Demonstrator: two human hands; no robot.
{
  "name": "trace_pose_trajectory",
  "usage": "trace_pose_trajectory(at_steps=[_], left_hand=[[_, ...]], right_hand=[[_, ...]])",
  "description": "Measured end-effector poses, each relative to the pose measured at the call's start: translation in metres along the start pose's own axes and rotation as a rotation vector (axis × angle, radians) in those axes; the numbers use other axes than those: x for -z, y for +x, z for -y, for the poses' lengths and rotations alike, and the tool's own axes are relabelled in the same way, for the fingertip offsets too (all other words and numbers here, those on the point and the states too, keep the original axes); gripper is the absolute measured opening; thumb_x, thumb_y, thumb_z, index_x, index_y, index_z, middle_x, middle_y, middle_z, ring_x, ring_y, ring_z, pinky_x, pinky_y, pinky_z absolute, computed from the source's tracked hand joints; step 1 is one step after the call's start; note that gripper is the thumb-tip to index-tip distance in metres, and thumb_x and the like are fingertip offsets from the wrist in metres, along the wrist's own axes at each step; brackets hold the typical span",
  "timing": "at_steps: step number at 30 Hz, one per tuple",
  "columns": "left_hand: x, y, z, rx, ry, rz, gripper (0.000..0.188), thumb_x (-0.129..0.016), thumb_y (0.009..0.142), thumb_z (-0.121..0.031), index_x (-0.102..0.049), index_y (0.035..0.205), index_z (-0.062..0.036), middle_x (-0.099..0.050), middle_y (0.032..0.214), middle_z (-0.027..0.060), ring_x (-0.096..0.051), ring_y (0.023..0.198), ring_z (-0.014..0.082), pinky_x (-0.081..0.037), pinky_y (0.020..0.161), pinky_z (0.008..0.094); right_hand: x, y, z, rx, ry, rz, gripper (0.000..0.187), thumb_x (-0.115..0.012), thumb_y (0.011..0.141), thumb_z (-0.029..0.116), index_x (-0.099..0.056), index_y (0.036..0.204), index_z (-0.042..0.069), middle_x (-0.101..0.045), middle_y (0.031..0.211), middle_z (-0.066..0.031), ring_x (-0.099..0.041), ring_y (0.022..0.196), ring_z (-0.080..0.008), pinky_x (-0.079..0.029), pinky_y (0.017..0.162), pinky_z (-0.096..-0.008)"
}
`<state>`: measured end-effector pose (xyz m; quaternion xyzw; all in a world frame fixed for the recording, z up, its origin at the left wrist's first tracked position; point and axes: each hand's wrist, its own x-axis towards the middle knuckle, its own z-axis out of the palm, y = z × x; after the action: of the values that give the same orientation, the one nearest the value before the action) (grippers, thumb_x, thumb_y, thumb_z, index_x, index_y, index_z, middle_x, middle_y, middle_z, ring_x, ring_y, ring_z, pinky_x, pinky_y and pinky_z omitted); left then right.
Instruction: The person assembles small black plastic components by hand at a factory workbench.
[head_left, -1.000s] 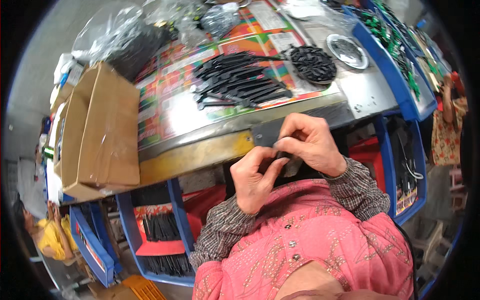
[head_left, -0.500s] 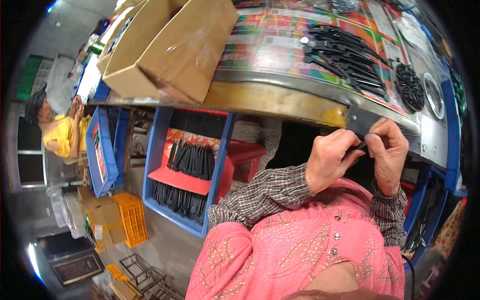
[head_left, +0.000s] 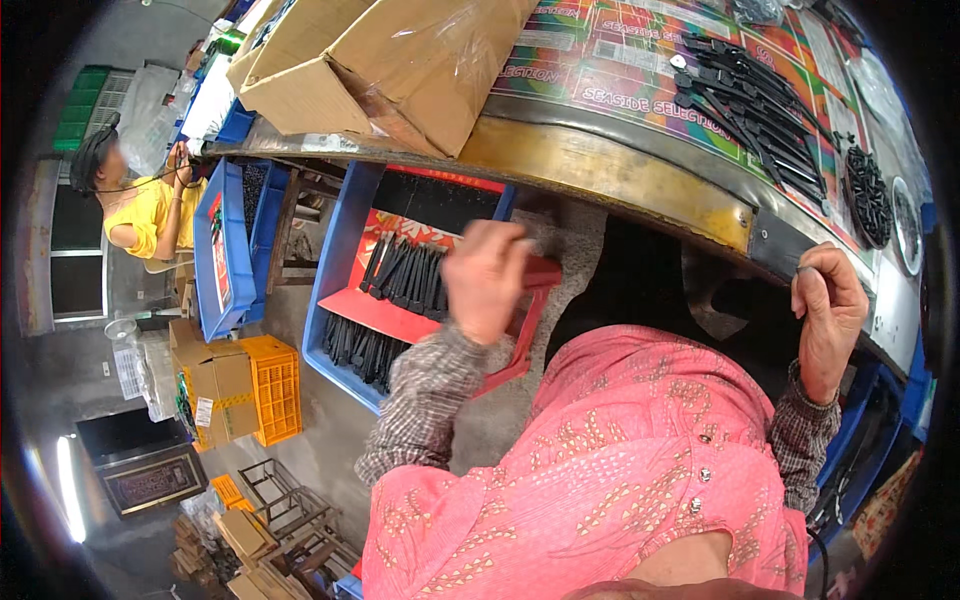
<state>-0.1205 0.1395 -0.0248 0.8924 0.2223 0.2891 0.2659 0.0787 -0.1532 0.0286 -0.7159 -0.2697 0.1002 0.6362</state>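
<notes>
My left hand [head_left: 485, 282] is over the right side of a blue crate [head_left: 333, 262], smeared by motion, so its fingers and anything in them cannot be made out. Thin black plastic pieces [head_left: 405, 275] lie in rows in this crate, with a red sheet [head_left: 372, 316] between two layers. Close to the table's front edge, my right hand [head_left: 830, 305] has its fingers curled and thumb pressed in; whatever they hold, if anything, is hidden. Beyond it on the table are a pile of long black plastic pieces [head_left: 755, 110] and a heap of small black parts [head_left: 868, 200].
A large open cardboard box [head_left: 420, 85] stands on the table [head_left: 610, 180] at left. Under the table edge is a red stool [head_left: 540, 290]. At far left, a person in yellow [head_left: 150, 220] sits near other blue crates [head_left: 212, 265]. An orange crate [head_left: 275, 390] rests on the floor.
My hands were together in front of my chest, around a small black piece. Now they are apart: the left has swung left to the crate, and the right has shifted slightly right.
</notes>
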Motion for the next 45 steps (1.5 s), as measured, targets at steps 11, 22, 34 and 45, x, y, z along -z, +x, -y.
trace_pose_trajectory(at_steps=[11, 22, 34, 45], left_hand=[[0.073, -0.042, 0.164, 0.434, 0.888, 0.208, 0.016, -0.074, 0.075, -0.022, -0.065, 0.086, -0.0133, -0.067, 0.078, 0.0138, -0.067, 0.077, 0.035, -0.052, 0.065, 0.0468], [0.066, -0.031, 0.158, 0.323, 0.969, 0.235, 0.015, -0.072, 0.077, -0.021, -0.062, 0.082, -0.0113, -0.066, 0.079, 0.0132, -0.066, 0.075, 0.0355, -0.052, 0.064, 0.0464], [-0.02, 0.075, -0.063, -0.283, 0.088, 0.022, 0.006, -0.066, 0.083, 0.0, -0.064, 0.089, 0.0017, -0.062, 0.078, 0.014, -0.061, 0.064, 0.0232, -0.048, 0.059, 0.0293], [-0.102, 0.14, -0.119, -0.556, 0.08, 0.14, 0.018, -0.067, 0.079, -0.006, -0.066, 0.097, -0.0065, -0.065, 0.096, 0.0104, -0.064, 0.078, 0.0318, -0.05, 0.065, 0.0383]], right_hand=[[-0.003, 0.002, 0.003, 0.002, -0.032, 0.029, 0.009, -0.061, 0.091, 0.007, -0.058, 0.087, 0.0, -0.05, 0.081, -0.0001, -0.044, 0.06, -0.0039, -0.032, 0.05, -0.0177], [0.001, 0.006, 0.016, -0.037, -0.05, -0.003, 0.004, -0.061, 0.085, -0.002, -0.058, 0.082, -0.001, -0.051, 0.076, 0.0016, -0.044, 0.059, -0.0027, -0.034, 0.052, -0.0179], [0.013, 0.009, 0.014, -0.032, 0.043, 0.036, 0.009, -0.069, 0.083, 0.001, -0.061, 0.083, -0.002, -0.051, 0.075, 0.0022, -0.045, 0.063, -0.0015, -0.037, 0.053, -0.0181], [0.029, 0.005, 0.011, -0.035, 0.023, -0.002, 0.01, -0.069, 0.084, 0.004, -0.061, 0.083, -0.002, -0.051, 0.075, 0.0019, -0.047, 0.063, -0.0017, -0.038, 0.054, -0.0186]])
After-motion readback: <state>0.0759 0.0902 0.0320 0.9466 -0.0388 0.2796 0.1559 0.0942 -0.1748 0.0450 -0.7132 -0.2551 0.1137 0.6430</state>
